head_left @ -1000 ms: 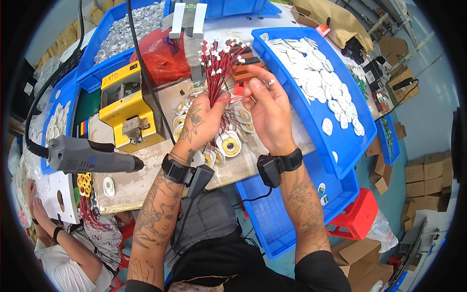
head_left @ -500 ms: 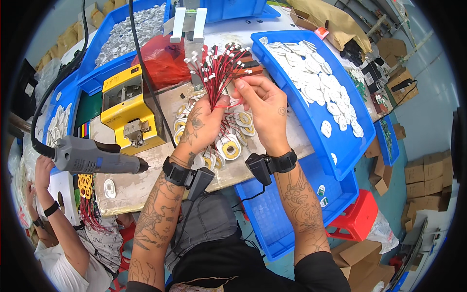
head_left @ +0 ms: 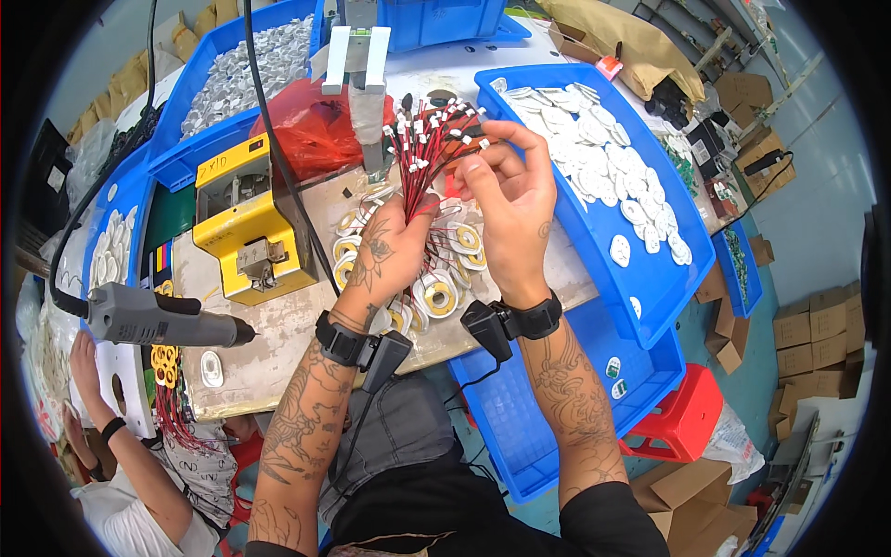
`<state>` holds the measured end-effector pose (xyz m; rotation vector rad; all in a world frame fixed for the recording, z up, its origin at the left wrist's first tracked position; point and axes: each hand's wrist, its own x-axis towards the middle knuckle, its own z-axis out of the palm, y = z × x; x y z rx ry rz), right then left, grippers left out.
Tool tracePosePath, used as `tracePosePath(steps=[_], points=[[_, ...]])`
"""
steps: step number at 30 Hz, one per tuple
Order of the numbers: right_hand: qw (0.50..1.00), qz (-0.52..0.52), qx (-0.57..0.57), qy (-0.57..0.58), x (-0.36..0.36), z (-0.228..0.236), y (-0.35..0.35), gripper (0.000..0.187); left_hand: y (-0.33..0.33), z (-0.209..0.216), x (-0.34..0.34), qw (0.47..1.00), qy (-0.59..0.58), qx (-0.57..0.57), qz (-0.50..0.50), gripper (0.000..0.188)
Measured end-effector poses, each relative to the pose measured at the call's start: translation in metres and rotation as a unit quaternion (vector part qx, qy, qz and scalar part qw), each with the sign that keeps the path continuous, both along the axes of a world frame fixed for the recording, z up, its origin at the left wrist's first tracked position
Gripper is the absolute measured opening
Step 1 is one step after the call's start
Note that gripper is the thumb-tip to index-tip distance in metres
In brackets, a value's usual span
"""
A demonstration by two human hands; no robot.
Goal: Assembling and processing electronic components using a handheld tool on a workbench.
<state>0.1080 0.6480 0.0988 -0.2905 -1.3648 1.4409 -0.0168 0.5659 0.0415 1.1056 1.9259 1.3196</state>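
My left hand [head_left: 392, 243] is wrapped round a bundle of thin red and black wires [head_left: 419, 176]. White plugs [head_left: 429, 123] fan out at its top. Below the fist hang several round white parts with yellow centres [head_left: 436, 293], resting on the worktop. Close to the bundle's right side, my right hand [head_left: 510, 200] has its thumb and fingers bent toward the wires. A red strip [head_left: 452, 186] shows beside its thumb; the fingers cover whatever they pinch.
A yellow machine [head_left: 246, 223] stands left of my hands, with a hanging grey power screwdriver [head_left: 167, 316] nearer me. A blue tray [head_left: 640, 316] of white discs is on the right, another blue bin [head_left: 520, 446] below it. At lower left a co-worker's arm [head_left: 139, 473] shows.
My right hand has risen slightly and its index finger has lifted. The wire bundle has shifted a little to the right. The hanging screwdriver has swung left and slightly down.
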Motion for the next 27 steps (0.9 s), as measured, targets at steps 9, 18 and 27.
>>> tracePosePath(steps=[9,18,27], points=[[0.984,-0.081,0.116,-0.112,0.005,-0.003,0.01,0.017,-0.001,0.003,0.003,0.999,0.007,0.034,0.017,0.032],[0.965,-0.125,0.189,-0.135,0.015,0.004,0.02,0.029,0.003,-0.003,0.001,0.999,-0.005,0.045,0.012,0.036],[0.966,-0.133,0.172,-0.136,0.028,0.006,0.011,0.032,0.003,-0.007,0.001,0.998,-0.018,0.048,0.021,0.035]])
